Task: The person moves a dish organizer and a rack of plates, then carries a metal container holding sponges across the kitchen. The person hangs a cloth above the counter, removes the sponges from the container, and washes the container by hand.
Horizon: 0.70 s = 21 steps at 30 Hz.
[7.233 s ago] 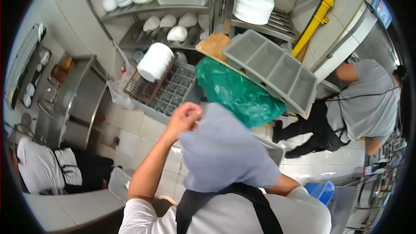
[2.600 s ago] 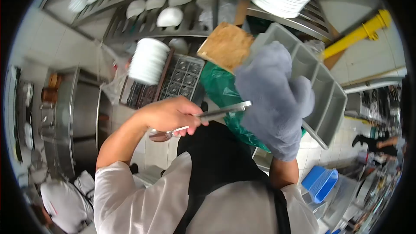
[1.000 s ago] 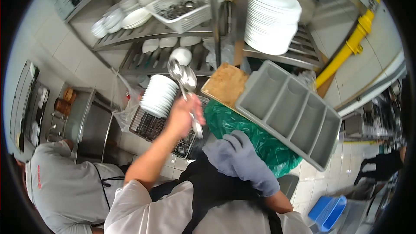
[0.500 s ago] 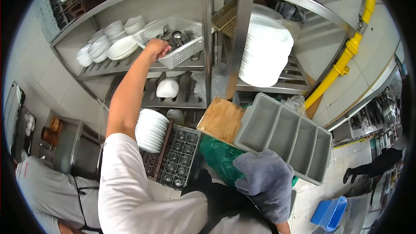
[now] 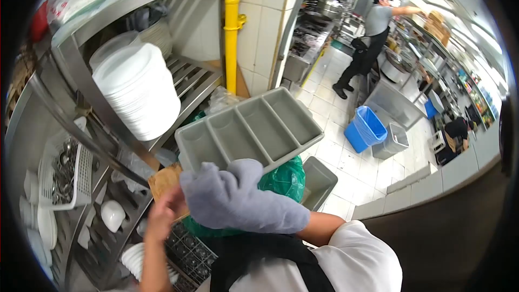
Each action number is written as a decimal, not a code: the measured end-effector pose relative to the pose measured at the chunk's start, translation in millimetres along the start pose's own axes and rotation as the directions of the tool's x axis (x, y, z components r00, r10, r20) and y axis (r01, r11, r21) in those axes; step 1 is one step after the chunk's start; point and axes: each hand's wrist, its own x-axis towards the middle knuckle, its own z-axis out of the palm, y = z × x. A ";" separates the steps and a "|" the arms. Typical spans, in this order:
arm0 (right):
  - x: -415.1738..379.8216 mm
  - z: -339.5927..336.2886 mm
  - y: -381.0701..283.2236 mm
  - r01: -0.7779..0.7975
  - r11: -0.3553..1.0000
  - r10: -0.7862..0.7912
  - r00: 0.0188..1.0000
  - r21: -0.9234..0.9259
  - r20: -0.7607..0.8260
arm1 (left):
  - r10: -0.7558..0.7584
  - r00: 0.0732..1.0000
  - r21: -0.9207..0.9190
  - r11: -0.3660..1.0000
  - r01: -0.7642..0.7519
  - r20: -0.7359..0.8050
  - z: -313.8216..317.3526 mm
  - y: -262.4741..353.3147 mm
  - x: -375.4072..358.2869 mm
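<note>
A grey cloth [image 5: 238,197] covers my right hand and most of that forearm, so those fingers are hidden. Bare skin of my right arm shows only past the cloth's lower right end. My left hand [image 5: 168,208] is raised at the cloth's left end, close to it or touching it. Its fingers are smeared by motion, and I see nothing held there. Just beyond the cloth lies a grey tray [image 5: 250,130] with several long compartments. A wooden board [image 5: 164,180] is partly hidden behind my left hand. Under the tray bulges a green plastic bag [image 5: 286,179].
A white basket of cutlery [image 5: 64,176] and white bowls [image 5: 112,216] sit on metal racks at left. Stacked white plates [image 5: 138,92] stand above. A grey bin [image 5: 316,184] and a blue bin [image 5: 365,128] are on the floor. A co-worker [image 5: 373,35] reaches toward a shelf.
My view has turned right. My left hand has left the cutlery basket and come to the cloth. The right arm with the cloth is now raised across in front of me.
</note>
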 end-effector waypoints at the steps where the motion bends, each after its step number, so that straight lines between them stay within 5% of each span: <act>1: 8.3 -9.9 -5.8 0.045 0.994 -0.051 0.997 -0.097 -0.062 | 0.103 0.994 -0.281 0.956 -0.085 0.047 22.5 -22.0 8.6; 3: 22.2 -39.5 -15.8 0.119 0.928 -0.195 0.962 -0.352 -0.188 | 0.097 0.992 -0.490 0.863 -0.126 -0.084 48.5 -43.1 12.2; 5: 28.5 -58.5 -17.9 0.091 0.828 -0.249 0.944 -0.554 -0.217 | 0.015 0.983 -0.330 0.941 -0.076 -0.184 53.3 -30.3 12.1; 6: 24.0 -55.8 -15.0 0.048 0.836 -0.147 0.979 -0.547 -0.139 | -0.014 0.972 -0.248 0.968 -0.046 -0.236 53.3 -21.9 17.3; 8: -5.9 -15.2 -10.3 -0.276 0.911 0.350 0.911 -0.307 0.218 | -0.064 0.969 -0.424 0.905 -0.044 -0.238 49.7 1.5 16.4; 9: -26.2 -18.3 -0.7 -0.525 0.848 0.526 0.813 -0.076 0.250 | -0.070 0.970 -0.502 0.863 -0.058 -0.233 48.6 14.4 20.7; 11: -56.5 -27.0 19.4 -0.687 0.707 0.654 0.726 0.169 0.213 | -0.052 0.963 -0.487 0.869 -0.087 -0.265 50.5 32.9 31.5; 16: -114.1 -19.0 105.2 -0.734 0.395 0.819 0.554 0.552 0.150 | 0.062 0.960 -0.347 0.925 -0.158 -0.272 69.3 76.1 85.6; 19: -168.6 18.6 187.4 -0.560 0.185 0.864 0.485 0.807 0.138 | 0.159 0.917 -0.162 0.959 -0.231 -0.366 70.0 77.1 136.3; 21: -223.3 45.6 249.5 -0.395 0.076 0.860 0.490 0.916 0.140 | 0.320 0.830 0.504 0.862 -0.055 -0.456 51.4 32.7 150.2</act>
